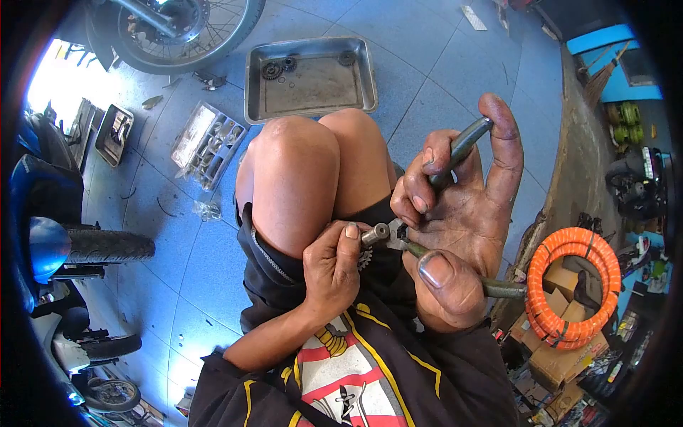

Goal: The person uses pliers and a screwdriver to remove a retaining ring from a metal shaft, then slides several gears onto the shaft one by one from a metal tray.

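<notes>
The right hand [466,222] grips the pliers [464,148], thumb and fingers spread wide on the parted handles; the head points left, toward the pin. The left hand [331,269] pinches the short metal pin [376,234] above the lap, its long axis nearly level, round end toward the pliers. A toothed gear [366,258] is mostly hidden beneath.

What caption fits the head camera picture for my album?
Pliers in the right hand, a metal shaft in the left hand, a tray of gears beyond the knees.
</notes>
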Available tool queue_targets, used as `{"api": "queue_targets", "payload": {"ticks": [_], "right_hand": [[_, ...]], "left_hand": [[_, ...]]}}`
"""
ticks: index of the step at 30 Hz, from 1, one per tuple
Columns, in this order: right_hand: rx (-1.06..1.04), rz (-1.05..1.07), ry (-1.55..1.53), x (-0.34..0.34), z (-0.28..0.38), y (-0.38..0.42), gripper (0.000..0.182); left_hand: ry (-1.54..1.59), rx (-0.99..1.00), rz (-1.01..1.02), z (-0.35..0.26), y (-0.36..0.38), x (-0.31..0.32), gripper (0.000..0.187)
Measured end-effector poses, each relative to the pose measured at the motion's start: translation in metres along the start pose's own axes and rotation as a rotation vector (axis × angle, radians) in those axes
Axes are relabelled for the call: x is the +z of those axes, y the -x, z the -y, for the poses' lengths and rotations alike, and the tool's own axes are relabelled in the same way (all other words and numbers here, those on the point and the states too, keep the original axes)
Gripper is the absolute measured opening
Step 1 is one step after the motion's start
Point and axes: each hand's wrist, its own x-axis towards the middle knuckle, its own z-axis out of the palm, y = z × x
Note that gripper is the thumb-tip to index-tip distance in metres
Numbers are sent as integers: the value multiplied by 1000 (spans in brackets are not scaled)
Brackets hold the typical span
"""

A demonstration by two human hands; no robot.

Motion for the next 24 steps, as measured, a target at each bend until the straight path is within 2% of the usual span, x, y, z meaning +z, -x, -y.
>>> {"api": "queue_targets", "payload": {"ticks": [24], "right_hand": [[-17, -15, 74, 1, 1, -2, 115]], "left_hand": [[-17, -1, 51, -5, 0, -3, 34]]}}
